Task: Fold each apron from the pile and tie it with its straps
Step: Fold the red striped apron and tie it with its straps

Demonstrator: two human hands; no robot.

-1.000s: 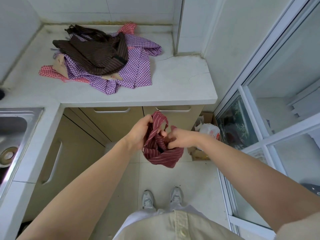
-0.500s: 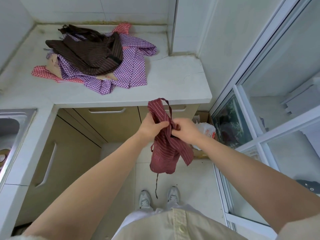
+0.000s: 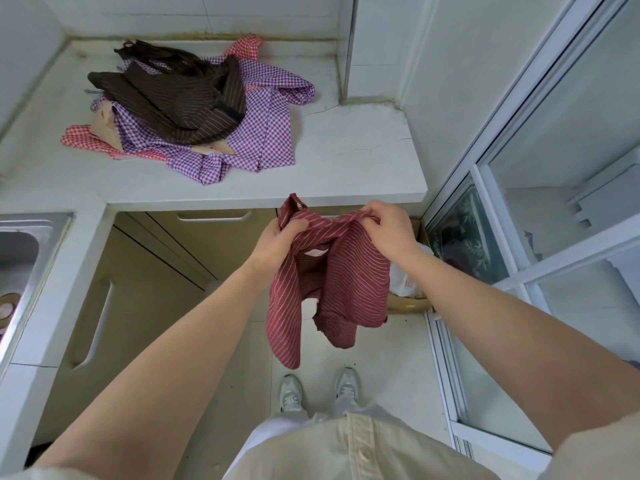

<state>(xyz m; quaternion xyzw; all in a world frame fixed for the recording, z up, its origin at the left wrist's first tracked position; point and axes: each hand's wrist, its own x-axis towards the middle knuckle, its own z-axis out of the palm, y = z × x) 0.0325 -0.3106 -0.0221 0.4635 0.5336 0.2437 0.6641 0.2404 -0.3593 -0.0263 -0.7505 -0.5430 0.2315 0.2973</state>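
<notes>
A dark red apron with thin white stripes (image 3: 349, 278) hangs in the air in front of the counter edge. My left hand (image 3: 277, 244) grips its upper left part, with a strap loop sticking up above the fingers. My right hand (image 3: 389, 230) pinches the top edge to the right. The cloth droops below both hands in two loose lobes. On the white counter (image 3: 346, 161) lies the pile of aprons (image 3: 194, 105): a brown striped one on top, purple checked and red checked ones beneath.
A steel sink (image 3: 20, 258) is set in the counter at the left. Beige cabinet doors (image 3: 145, 271) stand below the counter. A cardboard box with a white plastic bag (image 3: 410, 278) sits on the floor by the glass sliding door (image 3: 519, 237). My shoes (image 3: 318, 393) stand on the tiled floor.
The bunched red apron has come open. My hands have moved apart along its top edge, and the cloth now hangs wider and lower between them.
</notes>
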